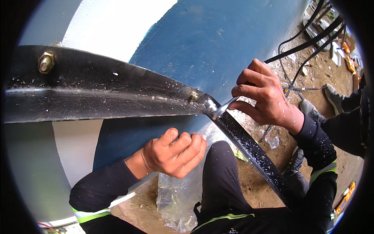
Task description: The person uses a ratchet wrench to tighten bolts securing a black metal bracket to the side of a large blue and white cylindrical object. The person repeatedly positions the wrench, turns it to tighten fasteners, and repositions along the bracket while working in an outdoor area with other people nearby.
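My right hand (267,97) is closed round the handle of a silver socket wrench (224,110). The wrench's socket end (210,104) sits against the black steel angle bar (89,91), close to where it meets a second black bar (253,160) slanting down to the right. A small brass-coloured bolt end (193,95) sticks out of the angle bar just left of the socket. Whatever the socket covers is hidden. Below the bar, my left hand (177,152) is held with its fingers curled in; their inner side is out of sight, so anything in them is hidden.
A larger bolt with a nut (46,62) stands out at the bar's left. Behind is a curved blue and white painted surface (202,43). Black cables (311,41) hang at upper right. Clear plastic sheeting (177,199) lies below. Another person's shoes (335,99) stand at right.
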`<action>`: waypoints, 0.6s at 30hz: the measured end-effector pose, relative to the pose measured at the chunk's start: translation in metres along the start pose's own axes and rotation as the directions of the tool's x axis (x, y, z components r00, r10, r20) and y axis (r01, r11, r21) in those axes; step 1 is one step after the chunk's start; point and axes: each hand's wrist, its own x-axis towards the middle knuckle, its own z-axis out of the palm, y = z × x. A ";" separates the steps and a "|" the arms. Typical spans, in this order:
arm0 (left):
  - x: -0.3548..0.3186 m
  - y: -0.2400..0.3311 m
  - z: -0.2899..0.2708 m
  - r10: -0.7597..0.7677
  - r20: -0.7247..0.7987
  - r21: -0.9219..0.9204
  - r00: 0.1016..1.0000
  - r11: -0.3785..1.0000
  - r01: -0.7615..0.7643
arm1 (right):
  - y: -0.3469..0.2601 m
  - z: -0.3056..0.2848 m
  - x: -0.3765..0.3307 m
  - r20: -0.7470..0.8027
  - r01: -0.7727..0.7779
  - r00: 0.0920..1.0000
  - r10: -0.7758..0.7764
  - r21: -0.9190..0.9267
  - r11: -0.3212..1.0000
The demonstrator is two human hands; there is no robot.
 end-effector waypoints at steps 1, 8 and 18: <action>0.000 0.001 0.000 -0.003 -0.001 -0.012 1.000 1.000 0.003 | -0.003 0.000 0.005 -0.016 0.011 1.000 -0.012 -0.021 1.000; 0.000 -0.006 -0.001 -0.131 0.091 0.105 0.987 0.987 0.122 | -0.017 -0.010 0.023 -0.012 0.061 0.998 -0.062 -0.075 0.995; -0.003 -0.002 0.008 -0.241 0.117 0.331 0.963 0.924 0.191 | -0.027 -0.057 -0.022 0.055 -0.309 0.944 0.325 -0.193 0.931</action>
